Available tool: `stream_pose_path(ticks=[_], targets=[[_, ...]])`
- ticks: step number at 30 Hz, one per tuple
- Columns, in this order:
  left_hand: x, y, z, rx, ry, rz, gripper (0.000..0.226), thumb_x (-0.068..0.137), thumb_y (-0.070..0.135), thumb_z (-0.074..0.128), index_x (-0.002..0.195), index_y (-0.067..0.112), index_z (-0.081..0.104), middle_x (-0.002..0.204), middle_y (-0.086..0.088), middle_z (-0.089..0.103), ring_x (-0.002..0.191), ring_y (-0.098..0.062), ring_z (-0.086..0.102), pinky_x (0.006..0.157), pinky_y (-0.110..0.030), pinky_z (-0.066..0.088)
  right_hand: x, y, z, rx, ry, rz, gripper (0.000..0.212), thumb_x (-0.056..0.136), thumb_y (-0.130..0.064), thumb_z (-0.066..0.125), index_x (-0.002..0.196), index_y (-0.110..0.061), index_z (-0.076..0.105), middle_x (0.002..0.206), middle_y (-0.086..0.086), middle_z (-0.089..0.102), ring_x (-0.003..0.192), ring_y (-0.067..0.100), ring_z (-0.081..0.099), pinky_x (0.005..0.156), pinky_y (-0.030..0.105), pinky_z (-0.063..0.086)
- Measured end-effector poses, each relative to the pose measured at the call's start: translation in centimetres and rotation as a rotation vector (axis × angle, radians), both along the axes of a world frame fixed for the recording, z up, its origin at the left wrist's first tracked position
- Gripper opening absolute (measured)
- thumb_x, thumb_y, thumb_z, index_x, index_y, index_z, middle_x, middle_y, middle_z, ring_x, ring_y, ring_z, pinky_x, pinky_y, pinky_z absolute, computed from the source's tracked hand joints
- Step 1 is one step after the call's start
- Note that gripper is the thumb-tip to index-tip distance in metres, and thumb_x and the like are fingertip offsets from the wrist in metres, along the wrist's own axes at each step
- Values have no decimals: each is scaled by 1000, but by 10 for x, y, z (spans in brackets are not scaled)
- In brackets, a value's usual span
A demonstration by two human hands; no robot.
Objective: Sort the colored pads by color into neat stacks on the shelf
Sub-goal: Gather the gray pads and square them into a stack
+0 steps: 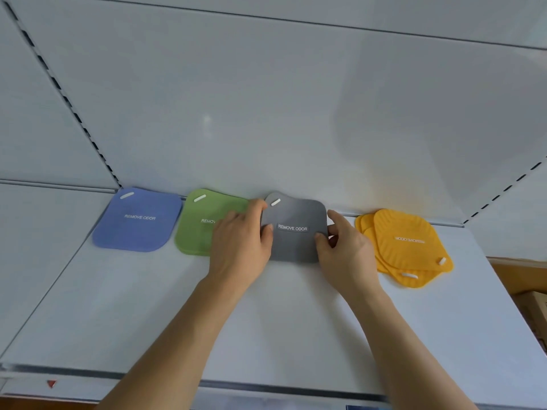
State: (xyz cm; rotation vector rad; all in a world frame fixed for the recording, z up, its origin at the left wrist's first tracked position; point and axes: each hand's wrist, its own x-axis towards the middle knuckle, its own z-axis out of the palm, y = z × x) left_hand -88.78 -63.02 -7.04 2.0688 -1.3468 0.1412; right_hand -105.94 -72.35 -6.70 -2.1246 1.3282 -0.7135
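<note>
Four groups of pads lie in a row along the back of the white shelf [266, 321]. A blue pad [137, 221] is at the left, then a green pad [201, 224], a grey pad [296, 229] and an untidy fan of yellow pads [405, 244] at the right. My left hand [239, 247] grips the grey pad's left edge and covers part of the green pad. My right hand [344, 247] pinches the grey pad's right edge. The grey pad is bowed slightly between both hands, near the back wall.
The white back wall [266, 113] rises just behind the pads. Slotted uprights run along the left [68, 99] and right [503, 190] corners. The shelf's front edge [266, 386] is near me. Brown boxes [532, 309] show beyond the shelf's right side.
</note>
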Motion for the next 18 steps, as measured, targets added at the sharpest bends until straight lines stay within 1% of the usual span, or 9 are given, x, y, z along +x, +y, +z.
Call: stream_pose_path(ticks=[3, 5, 6, 8, 11, 15, 17, 18], targets=[[-2, 0, -2, 35, -95, 38, 35, 90, 22, 69, 123, 20, 62, 72, 1, 67, 78, -33, 57, 67, -43, 49, 0, 0, 0, 3, -9, -7, 53, 97, -19, 64, 149, -18, 54, 108, -5, 76, 92, 21, 68, 79, 32, 50], [-3, 0, -4, 49, -118, 58, 31, 88, 22, 71, 118, 20, 67, 76, 1, 71, 81, -33, 58, 70, -43, 50, -1, 1, 0, -7, -24, -4, 49, 96, -18, 64, 145, -21, 58, 100, -8, 73, 88, 21, 68, 77, 34, 52], [-2, -1, -4, 55, -124, 68, 27, 87, 23, 71, 114, 20, 69, 77, 1, 72, 81, -33, 58, 70, -42, 50, -1, 1, -1, -18, -28, 0, 48, 95, -18, 63, 143, -22, 60, 100, -7, 73, 87, 21, 68, 76, 34, 52], [0, -3, -6, 65, -140, 82, 23, 87, 23, 70, 110, 20, 71, 78, 1, 72, 82, -33, 58, 71, -41, 48, -2, -1, -5, -45, -26, -1, 46, 95, -18, 64, 141, -22, 62, 106, -2, 75, 88, 22, 68, 77, 33, 52], [1, -4, -9, 99, -160, 87, 21, 89, 25, 66, 109, 21, 71, 82, 2, 73, 86, -32, 58, 73, -42, 48, -1, -2, -11, -116, -14, -10, 44, 94, -16, 66, 137, -17, 66, 111, 4, 74, 91, 26, 67, 78, 33, 52], [0, -4, -14, 126, -231, 104, 23, 89, 28, 65, 110, 20, 72, 86, 0, 73, 90, -33, 58, 75, -43, 46, 1, -1, -18, -276, 50, 5, 35, 90, -9, 67, 125, -7, 72, 103, 15, 71, 86, 39, 66, 72, 40, 54], [-1, -3, -14, 117, -253, 122, 22, 88, 29, 68, 108, 20, 73, 88, -3, 68, 91, -35, 56, 75, -44, 46, 1, 0, -22, -354, 98, 4, 29, 88, -8, 66, 117, -7, 73, 95, 17, 68, 81, 43, 63, 71, 42, 54], [-1, -2, -14, 106, -256, 131, 22, 87, 29, 70, 107, 20, 74, 91, -5, 65, 92, -35, 55, 75, -45, 46, 1, -1, -23, -370, 111, -3, 26, 88, -9, 66, 113, -8, 74, 94, 17, 67, 81, 43, 62, 72, 43, 54]])
